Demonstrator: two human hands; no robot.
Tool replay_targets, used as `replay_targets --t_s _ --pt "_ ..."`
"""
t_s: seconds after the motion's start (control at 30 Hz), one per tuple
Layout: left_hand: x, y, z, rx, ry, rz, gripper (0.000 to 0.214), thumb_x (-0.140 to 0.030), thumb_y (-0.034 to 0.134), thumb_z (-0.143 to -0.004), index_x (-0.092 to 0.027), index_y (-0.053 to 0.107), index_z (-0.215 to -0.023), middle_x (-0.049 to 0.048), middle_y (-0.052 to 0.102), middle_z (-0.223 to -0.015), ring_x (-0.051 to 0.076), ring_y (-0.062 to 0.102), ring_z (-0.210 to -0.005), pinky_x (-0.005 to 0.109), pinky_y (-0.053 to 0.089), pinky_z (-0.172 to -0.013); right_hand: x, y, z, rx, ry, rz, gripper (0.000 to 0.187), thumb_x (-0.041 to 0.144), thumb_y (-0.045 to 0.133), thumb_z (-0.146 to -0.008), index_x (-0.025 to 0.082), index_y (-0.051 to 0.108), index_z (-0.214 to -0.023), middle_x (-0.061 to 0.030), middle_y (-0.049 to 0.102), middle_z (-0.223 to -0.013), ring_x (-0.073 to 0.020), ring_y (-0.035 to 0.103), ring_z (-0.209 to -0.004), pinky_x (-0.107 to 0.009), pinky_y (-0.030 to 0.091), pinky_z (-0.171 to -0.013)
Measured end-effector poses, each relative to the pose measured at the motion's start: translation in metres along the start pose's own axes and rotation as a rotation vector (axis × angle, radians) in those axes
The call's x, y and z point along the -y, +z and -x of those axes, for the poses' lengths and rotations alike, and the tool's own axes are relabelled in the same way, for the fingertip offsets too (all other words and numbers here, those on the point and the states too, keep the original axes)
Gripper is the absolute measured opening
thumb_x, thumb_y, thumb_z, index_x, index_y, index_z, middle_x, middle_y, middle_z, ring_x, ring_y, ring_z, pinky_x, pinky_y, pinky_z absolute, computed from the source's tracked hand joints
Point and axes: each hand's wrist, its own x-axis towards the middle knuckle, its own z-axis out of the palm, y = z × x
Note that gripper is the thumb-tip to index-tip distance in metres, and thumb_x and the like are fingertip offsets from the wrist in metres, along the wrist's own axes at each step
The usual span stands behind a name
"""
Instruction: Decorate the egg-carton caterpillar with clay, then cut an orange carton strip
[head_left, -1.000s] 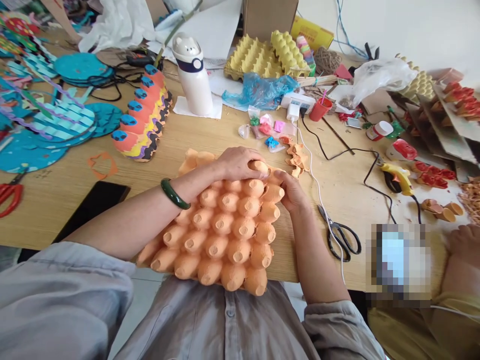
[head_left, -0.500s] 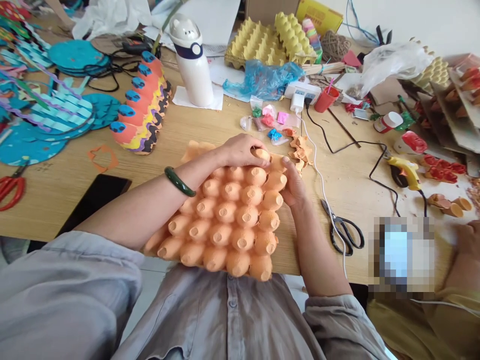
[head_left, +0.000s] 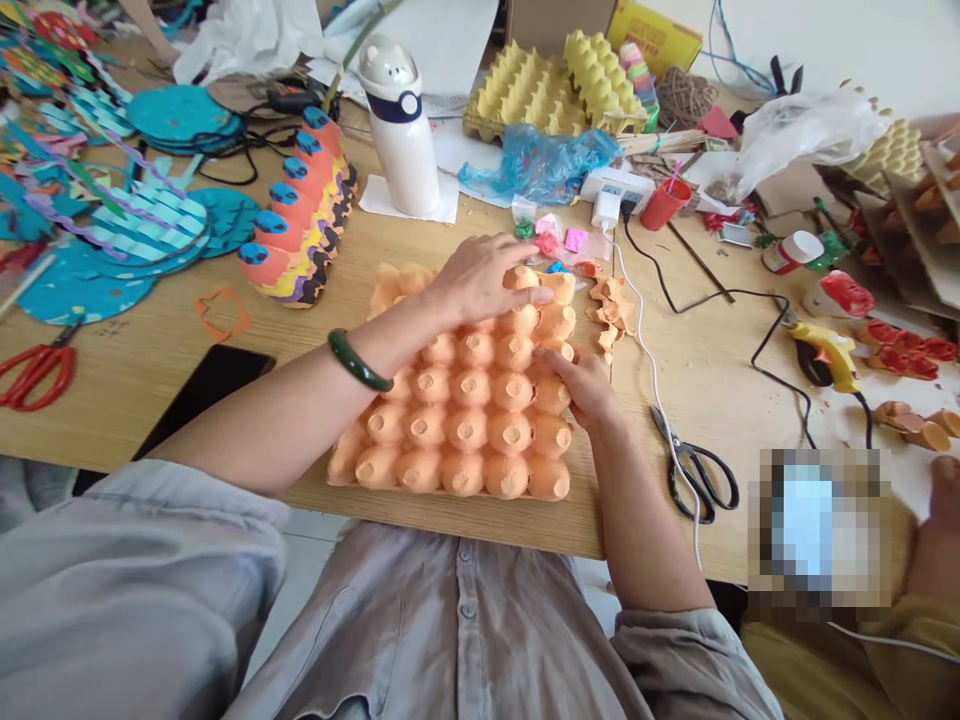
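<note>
An orange egg tray [head_left: 457, 430] lies bumps up in front of me, its near edge by the table's front edge. Over its far part is my left hand [head_left: 487, 275], thumb and fingers apart, with the thumb close to a bump near the far right corner. A dark green bangle circles that wrist. My right hand [head_left: 589, 388] grips the tray's right side, the thumb on top and the other fingers mostly hidden. Torn orange tray scraps [head_left: 613, 308] lie just beyond that corner.
Black-handled scissors [head_left: 701, 470] and a white cable [head_left: 641, 350] lie to the right, near a yellow glue gun [head_left: 829, 360]. A white bottle [head_left: 405, 150] stands behind. On the left are a painted carton piece [head_left: 300, 220], a phone [head_left: 210, 395] and red scissors [head_left: 41, 370]. Another person's arm [head_left: 934, 550] shows at right.
The tray's near side has come down toward the table. My left hand has loosened from the far corner and spread its fingers. My right hand has slid nearer along the tray's side.
</note>
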Motion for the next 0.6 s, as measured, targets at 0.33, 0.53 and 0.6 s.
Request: replay_targets --t_s 0.33,0.53,0.6 --pt "-0.012 0.024 0.044 0.076 0.088 0.031 0.085 -0.058 0.074 -0.081 -0.025 0.046 -0.155 0.0143 0.026 -0.171 0.041 0.029 -0.154 0.060 0.022 -0.125 0.001 -0.003 0.001 -0.121 -0.075 -0.020 0.026 0.041 0.079 -0.068 0.024 0.071 -0.085 -0.0019 0.075 -0.086 -0.0236 0.071 -0.087 -0.034 0.054 -0.073" --pt "-0.010 0.013 0.045 -0.024 0.140 0.173 0.084 -0.064 0.072 -0.082 -0.027 0.049 -0.153 0.0124 0.032 -0.168 0.034 0.032 -0.154 0.051 0.028 -0.126 0.010 0.005 0.010 -0.048 -0.083 -0.146 0.026 0.043 0.076 -0.068 0.027 0.068 -0.088 -0.0026 0.075 -0.083 -0.0282 0.072 -0.090 -0.037 0.057 -0.071" --pt "-0.011 0.008 0.046 -0.036 0.135 0.207 0.084 -0.067 0.071 -0.082 -0.028 0.049 -0.153 0.0116 0.033 -0.168 0.033 0.032 -0.155 0.051 0.028 -0.127 0.009 0.005 0.011 -0.054 -0.069 -0.114 0.025 0.048 0.072 -0.071 0.028 0.066 -0.085 -0.0029 0.074 -0.080 -0.0290 0.072 -0.090 -0.039 0.057 -0.070"
